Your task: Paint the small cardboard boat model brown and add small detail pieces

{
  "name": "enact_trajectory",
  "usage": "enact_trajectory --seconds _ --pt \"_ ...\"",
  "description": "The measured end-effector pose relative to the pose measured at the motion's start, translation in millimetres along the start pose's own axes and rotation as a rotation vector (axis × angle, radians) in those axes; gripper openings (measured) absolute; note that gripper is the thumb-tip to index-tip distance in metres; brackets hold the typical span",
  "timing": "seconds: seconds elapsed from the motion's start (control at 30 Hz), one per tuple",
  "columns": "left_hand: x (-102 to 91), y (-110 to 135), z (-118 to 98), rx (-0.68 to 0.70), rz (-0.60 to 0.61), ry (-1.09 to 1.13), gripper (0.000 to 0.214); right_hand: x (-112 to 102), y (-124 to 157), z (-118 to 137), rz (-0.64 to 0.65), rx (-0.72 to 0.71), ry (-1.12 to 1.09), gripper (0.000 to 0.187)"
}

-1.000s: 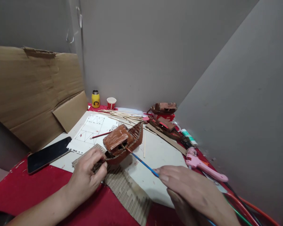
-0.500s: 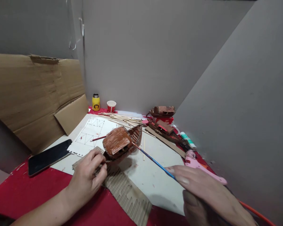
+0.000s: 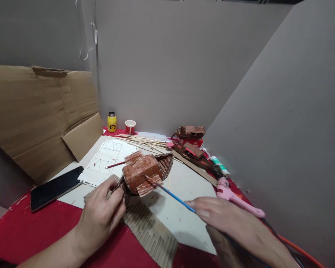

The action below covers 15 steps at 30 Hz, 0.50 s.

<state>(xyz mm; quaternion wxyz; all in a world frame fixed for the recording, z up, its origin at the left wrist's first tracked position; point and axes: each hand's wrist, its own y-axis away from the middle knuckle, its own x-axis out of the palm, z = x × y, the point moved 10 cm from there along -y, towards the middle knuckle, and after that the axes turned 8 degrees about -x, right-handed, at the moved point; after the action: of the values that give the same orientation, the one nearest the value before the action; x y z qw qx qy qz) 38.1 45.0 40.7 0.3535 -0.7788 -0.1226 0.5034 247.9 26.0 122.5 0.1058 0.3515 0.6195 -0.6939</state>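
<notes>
My left hand pinches the near end of a brown-painted cardboard model boat and holds it up over the white board. The boat has a rounded roof, flaps at its sides and a ribbed, pointed far end. Between the fingers of my right hand is a blue paintbrush, its tip touching the boat's near side flap by the roof. Below the boat lies a strip of corrugated cardboard with dark streaks.
Behind are a paper with drawn trusses, thin wooden sticks, a yellow bottle and a paper cup. A phone lies left. Another brown model and a pink glue gun are at right.
The boat has turned in my left hand, so more of its roof and both side flaps show. My right hand has moved the brush leftward, its tip now lower on the near side.
</notes>
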Motion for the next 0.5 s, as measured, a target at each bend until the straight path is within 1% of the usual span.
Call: enact_trajectory --seconds 0.1,0.17,0.27,0.33,0.4,0.5 --pt "1.6 0.4 -0.2 0.006 0.001 -0.027 0.016 -3.7 5.7 -4.7 -0.039 0.028 0.054 0.036" --pt "3.4 0.9 -0.3 0.007 0.012 -0.038 0.015 -1.2 5.9 -2.1 -0.048 0.017 0.059 0.035" --pt "4.6 1.8 -1.1 0.012 0.013 -0.053 0.015 10.5 1.6 9.7 -0.005 -0.070 0.010 0.034" --pt "4.2 1.8 -1.9 0.017 0.002 -0.061 0.015 15.6 -0.3 12.6 0.017 -0.097 -0.008 0.035" --pt "3.6 1.3 -2.4 0.020 -0.008 -0.060 0.015 14.7 -0.4 8.0 0.005 -0.072 0.010 0.037" --pt "2.3 0.6 -2.7 0.019 -0.021 -0.057 0.014 5.4 3.0 -3.3 -0.061 0.020 0.048 0.032"
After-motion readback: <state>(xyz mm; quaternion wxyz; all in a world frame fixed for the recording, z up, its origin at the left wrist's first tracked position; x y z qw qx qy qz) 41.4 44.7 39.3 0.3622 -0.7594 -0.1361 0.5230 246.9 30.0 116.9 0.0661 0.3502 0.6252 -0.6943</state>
